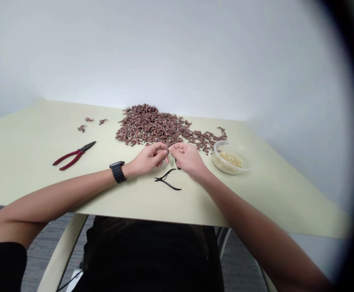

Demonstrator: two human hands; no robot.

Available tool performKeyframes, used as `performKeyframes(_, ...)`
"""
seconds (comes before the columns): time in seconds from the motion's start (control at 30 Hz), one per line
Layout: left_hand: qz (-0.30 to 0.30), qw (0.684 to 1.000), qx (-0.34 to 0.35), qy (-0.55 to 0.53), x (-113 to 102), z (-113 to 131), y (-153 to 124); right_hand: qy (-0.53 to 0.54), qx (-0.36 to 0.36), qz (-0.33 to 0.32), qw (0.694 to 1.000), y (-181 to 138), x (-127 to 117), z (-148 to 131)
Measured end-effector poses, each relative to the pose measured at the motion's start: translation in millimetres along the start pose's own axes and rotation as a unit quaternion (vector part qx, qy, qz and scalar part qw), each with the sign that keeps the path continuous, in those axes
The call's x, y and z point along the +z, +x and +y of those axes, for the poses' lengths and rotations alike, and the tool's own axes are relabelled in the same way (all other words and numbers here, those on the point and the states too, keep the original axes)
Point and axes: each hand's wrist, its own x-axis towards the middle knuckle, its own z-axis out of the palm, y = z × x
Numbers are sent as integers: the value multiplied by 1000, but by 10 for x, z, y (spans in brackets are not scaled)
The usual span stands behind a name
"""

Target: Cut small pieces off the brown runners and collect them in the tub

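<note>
My left hand point(149, 158), with a dark watch on its wrist, is closed in a pinch in front of the pile point(151, 125) of small reddish-brown pieces with thin projecting ends. A small brown piece point(167, 150) seems to show at its fingertips. Almost touching it, my right hand point(190, 159) is also pinched, its fingertips hiding what they hold. A dark rounded object point(177, 164) shows below my right hand; whether it is held or lying on the table I cannot tell. Just nearer to me lie black nippers point(166, 179) with their handles spread.
Red-handled pliers point(75, 155) lie on the pale table point(27, 162) at left. Several loose brown pieces point(82, 128) lie beyond them. At right, a clear round tub point(221, 165) contains small gold-coloured bits point(230, 159). A white wall point(164, 52) stands behind the table.
</note>
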Motion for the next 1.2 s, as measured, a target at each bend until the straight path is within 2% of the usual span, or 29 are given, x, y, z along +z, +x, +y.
performKeyframes(0.13,5,1000,5,-1,9,27,-6,-4,1,26,1000,62,-91,27)
performKeyframes(0.53,26,999,29,34,2,1,-12,-31,26,-8,999,43,-134,-50)
performKeyframes(0.77,20,1000,15,13,3,-21,-13,-64,21,3,998,49,-140,-49)
performKeyframes(1.0,-27,992,-35,-119,-51,-21,33,-183,-99,43,977,9,-118,-67)
performKeyframes(1.2,-47,986,-53,-153,-62,-24,41,-257,-188,47,947,-28,-107,-84)
